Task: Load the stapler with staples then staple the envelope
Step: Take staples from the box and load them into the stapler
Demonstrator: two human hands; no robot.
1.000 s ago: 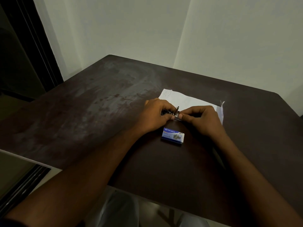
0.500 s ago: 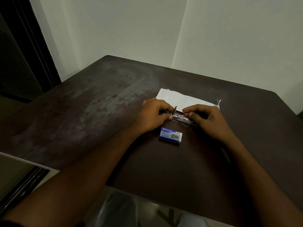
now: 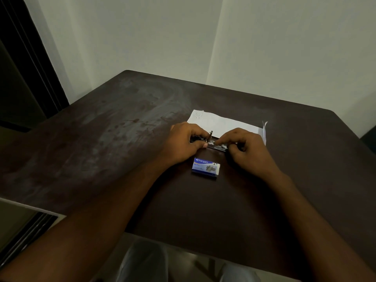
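Note:
A small stapler (image 3: 216, 145) lies opened out flat on the dark table, its metal channel showing between my hands. My left hand (image 3: 186, 143) grips its dark left end. My right hand (image 3: 247, 151) has curled fingers on the right part of the metal channel; what the fingertips pinch is too small to tell. The white envelope (image 3: 219, 122) lies flat just behind both hands. A blue and white staple box (image 3: 206, 167) sits closed in front of the stapler, untouched.
The dark brown table (image 3: 126, 127) stands in a corner against pale walls. Its near edge runs across the lower frame, with my knees below it. A dark door frame (image 3: 24, 58) is at the left.
The stapler has gone from partly opened to laid out flat. My right hand slid right along it and then came back toward the middle of the metal channel. The left hand stayed put.

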